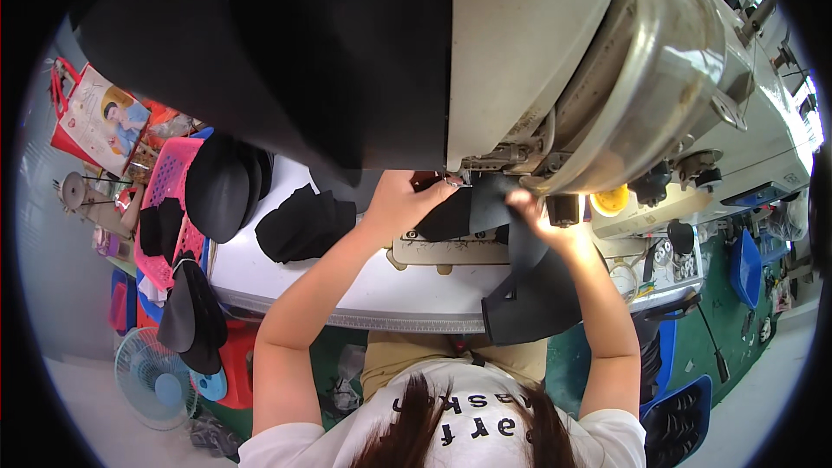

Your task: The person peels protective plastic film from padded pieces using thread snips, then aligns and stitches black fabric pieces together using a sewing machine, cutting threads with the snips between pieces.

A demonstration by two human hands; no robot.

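Green floor [715,277] surrounds our workplace, and over it, filling the far middle, stands the sewing machine [520,52], whose head hides part of the work from us. Beneath it runs our white bench [399,295], left to right. Toward the left end we have a pink basket [169,182].

Next in size is the black strip [542,295]: it runs from under the machine head, right of the middle, down over the near edge of the bench. Its loose end hangs there, so its weight, or a snag on that edge, could pull the work askew. Left of the machine lies a black pile [308,224], close beside our left arm [303,303]; an elbow swing might sweep it off line.

Our hands come smaller. The left hand [407,204] reaches in at the left of a dark piece [446,217], thumb and forefinger stretched toward the foot [459,180]. The right hand [537,217] has its thumb at the strip's upper end. Fingers on both are partly hidden, so we cannot tell whether either grips or only presses. The left thumb is just beside that small metal foot; if attention slipped while the machine ran, a fingertip could be caught.
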